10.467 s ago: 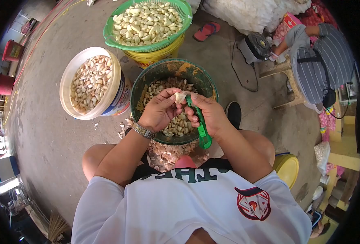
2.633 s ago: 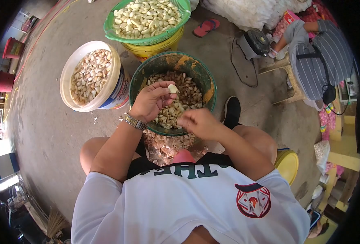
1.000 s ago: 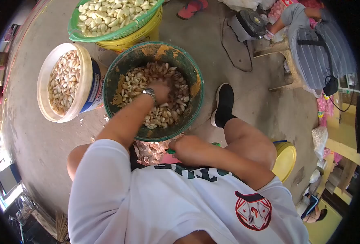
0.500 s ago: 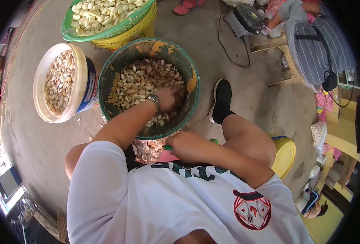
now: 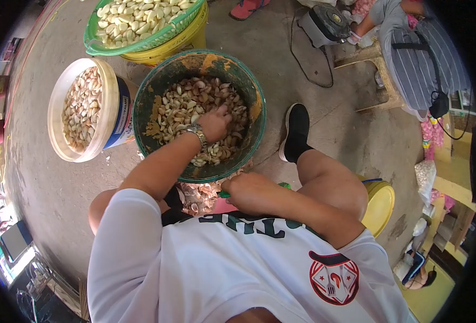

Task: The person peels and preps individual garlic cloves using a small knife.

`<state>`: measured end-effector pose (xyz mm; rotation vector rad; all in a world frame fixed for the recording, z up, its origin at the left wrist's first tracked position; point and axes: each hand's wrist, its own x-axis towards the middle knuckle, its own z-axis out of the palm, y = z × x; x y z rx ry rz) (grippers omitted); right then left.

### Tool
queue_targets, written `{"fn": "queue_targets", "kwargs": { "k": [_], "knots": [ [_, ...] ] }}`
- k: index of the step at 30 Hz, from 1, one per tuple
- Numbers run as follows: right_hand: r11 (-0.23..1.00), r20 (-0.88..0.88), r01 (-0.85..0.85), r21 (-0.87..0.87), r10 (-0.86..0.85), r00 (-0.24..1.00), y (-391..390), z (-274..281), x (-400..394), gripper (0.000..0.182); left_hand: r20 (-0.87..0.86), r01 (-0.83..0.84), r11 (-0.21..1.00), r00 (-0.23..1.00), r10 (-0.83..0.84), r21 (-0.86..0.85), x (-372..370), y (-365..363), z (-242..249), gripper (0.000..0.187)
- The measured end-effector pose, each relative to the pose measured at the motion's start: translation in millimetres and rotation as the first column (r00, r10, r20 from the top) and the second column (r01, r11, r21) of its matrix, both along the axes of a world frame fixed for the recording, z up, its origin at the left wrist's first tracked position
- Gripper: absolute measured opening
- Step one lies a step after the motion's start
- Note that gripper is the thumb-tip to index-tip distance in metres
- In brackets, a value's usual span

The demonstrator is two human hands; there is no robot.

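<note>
Since half a second ago the left hand (image 5: 214,123) has lifted a little from deep among the unpeeled garlic cloves (image 5: 189,107) and now rests on top of them, fingers curled down into the heap; whether it grips a clove I cannot tell. Those cloves fill the green bucket (image 5: 255,102) standing on the concrete floor between the person's knees. Close to the body, at the bucket's near rim, the right hand (image 5: 251,191) is closed narrow around a green peeler (image 5: 284,186), of which only the 2 ends show. Garlic skins (image 5: 197,195) lie heaped just beside that hand. A white bucket (image 5: 117,107) of cloves touches the green one, and a green basket (image 5: 141,40) of peeled garlic sits beyond.
</note>
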<state>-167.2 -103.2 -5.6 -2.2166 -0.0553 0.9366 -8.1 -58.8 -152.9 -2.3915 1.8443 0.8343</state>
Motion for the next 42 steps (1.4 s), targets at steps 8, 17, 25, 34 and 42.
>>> {"fn": "queue_targets", "kwargs": {
  "k": [8, 17, 25, 34, 42],
  "knots": [
    [0.999, 0.017, 0.025, -0.041, -0.024, 1.0, -4, 0, 3, 0.025, -0.053, -0.313, 0.949, 0.949, 0.311, -0.042, -1, -19, -42, 0.015],
    [0.581, 0.16, 0.724, 0.371, -0.808, 0.567, -36, -7, 22, 0.032, -0.895, -0.674, 0.591, -0.374, 0.244, 0.443, 20, 27, 93, 0.019],
    [0.363, -0.144, 0.637, 0.68, -0.786, 0.602, -22, 26, 41, 0.032, -0.914, -0.767, 0.527, -0.403, 0.047, 0.365, -1, 77, 152, 0.029],
    [0.378, -0.128, 0.616, 0.691, -0.775, 0.619, -15, 31, 49, 0.033, -0.859, -0.752, 0.552, -0.498, -0.117, 0.361, 11, 88, 144, 0.031],
    [0.475, -0.004, 0.613, 0.631, -0.789, 0.615, -10, 32, 54, 0.033, -0.947, -0.803, 0.509, -0.306, 0.095, 0.31, 8, 84, 156, 0.028]
  ]
}}
